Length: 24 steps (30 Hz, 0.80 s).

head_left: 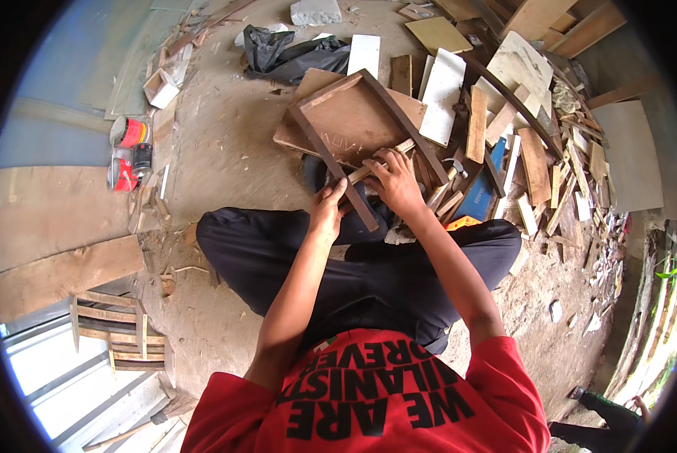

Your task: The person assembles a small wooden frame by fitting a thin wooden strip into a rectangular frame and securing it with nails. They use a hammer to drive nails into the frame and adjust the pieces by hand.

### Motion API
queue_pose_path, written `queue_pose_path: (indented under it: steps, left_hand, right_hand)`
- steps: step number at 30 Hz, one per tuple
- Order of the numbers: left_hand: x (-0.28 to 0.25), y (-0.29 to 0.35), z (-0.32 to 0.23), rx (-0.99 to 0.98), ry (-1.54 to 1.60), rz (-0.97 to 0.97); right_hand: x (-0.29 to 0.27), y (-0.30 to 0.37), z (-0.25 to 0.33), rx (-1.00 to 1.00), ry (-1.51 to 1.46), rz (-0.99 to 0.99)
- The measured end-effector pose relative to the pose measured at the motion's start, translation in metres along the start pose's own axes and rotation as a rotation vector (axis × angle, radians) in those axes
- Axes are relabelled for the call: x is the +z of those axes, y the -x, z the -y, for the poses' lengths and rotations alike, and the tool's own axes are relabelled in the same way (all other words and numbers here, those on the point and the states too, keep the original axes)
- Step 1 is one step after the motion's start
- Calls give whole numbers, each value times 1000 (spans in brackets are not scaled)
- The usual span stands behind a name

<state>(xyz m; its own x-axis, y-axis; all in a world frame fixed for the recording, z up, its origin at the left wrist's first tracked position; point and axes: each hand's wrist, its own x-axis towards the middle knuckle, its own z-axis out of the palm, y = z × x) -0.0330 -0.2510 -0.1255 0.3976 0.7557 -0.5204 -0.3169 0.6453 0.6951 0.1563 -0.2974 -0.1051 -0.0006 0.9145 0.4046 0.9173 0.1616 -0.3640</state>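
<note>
Above the crossed legs, the left hand is gripping the near end of the wooden frame, fingers closed round its left rail. The right hand is bending its fingers, almost closed, over a pale strip spanning both rails. Keeping the rails steady and the strip square is probably what matters. Beyond, a brown board is lying beneath the frame's far end.
</note>
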Motion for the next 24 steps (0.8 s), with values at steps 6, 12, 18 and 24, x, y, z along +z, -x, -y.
queue_pose_path:
  steps: [6, 12, 18, 24]
  left_hand:
    - [23, -5, -66, 262, -400, -19]
    - [64, -19, -153, 520, -1108, 135]
    - [107, 8, -218, 877, -1659, 380]
    - [95, -5, -196, 1014, -1800, 536]
  right_hand:
    - [-5, -31, 13, 104, 4, -79]
    - [-53, -68, 19, 174, -337, -110]
    - [-153, -91, 31, 29, -60, -307]
    - [-137, -93, 2, -76, 200, -1]
